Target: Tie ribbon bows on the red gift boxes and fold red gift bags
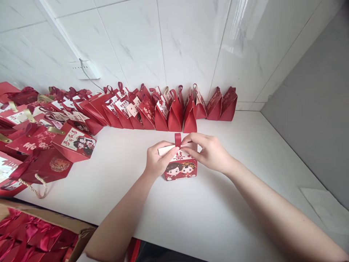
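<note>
A red and white gift box [181,169] with two cartoon figures on its front stands upright on the white table [174,211]. At its top sticks up a red ribbon loop [177,139]. My left hand [158,158] grips the box's upper edge from the left, thumb on the front by the loop's base. From the right, my right hand [208,151] pinches the top beside the loop with thumb and index finger. Exactly what lies between those right fingertips is partly hidden.
Along the tiled wall [188,43] stands a row of folded red gift boxes [174,116]. More boxes [51,142] crowd the left side. A cardboard carton [54,217] of ribboned red boxes sits front left. A power strip [85,70] is on the wall; a paper sheet [327,209] lies at right.
</note>
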Tool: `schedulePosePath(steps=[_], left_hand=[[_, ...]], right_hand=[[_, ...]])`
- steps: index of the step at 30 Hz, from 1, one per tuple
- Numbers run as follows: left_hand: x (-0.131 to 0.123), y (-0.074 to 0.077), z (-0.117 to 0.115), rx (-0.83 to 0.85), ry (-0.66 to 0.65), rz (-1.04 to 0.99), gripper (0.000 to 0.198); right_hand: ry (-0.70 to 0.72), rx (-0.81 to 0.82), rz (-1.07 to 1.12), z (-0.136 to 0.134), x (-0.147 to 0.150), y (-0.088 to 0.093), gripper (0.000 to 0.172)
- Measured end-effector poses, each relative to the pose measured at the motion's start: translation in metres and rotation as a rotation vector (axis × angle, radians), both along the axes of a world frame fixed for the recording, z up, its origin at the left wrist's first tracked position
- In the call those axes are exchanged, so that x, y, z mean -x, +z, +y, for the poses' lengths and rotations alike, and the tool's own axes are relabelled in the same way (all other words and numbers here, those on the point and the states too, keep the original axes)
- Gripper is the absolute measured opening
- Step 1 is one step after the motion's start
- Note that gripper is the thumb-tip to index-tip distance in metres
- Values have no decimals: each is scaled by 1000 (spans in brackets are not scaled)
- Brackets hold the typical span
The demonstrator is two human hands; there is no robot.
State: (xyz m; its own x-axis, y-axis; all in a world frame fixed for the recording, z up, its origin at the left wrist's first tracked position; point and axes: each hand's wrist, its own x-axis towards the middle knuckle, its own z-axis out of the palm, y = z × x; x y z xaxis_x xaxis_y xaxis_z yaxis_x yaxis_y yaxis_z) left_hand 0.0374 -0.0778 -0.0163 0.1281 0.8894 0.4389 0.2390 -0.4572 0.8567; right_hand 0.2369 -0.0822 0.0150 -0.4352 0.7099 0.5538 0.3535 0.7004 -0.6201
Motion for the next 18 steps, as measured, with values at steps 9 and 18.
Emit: schedulePosePath(steps=[9,18], left_hand=[[2,3,-1,-17,17,67,19],[1,2,-2,-21,20,74,20]], right_hand=[[-51,-40,-36,2,0,-1,10],[-67,199,38,-2,4,1,10]])
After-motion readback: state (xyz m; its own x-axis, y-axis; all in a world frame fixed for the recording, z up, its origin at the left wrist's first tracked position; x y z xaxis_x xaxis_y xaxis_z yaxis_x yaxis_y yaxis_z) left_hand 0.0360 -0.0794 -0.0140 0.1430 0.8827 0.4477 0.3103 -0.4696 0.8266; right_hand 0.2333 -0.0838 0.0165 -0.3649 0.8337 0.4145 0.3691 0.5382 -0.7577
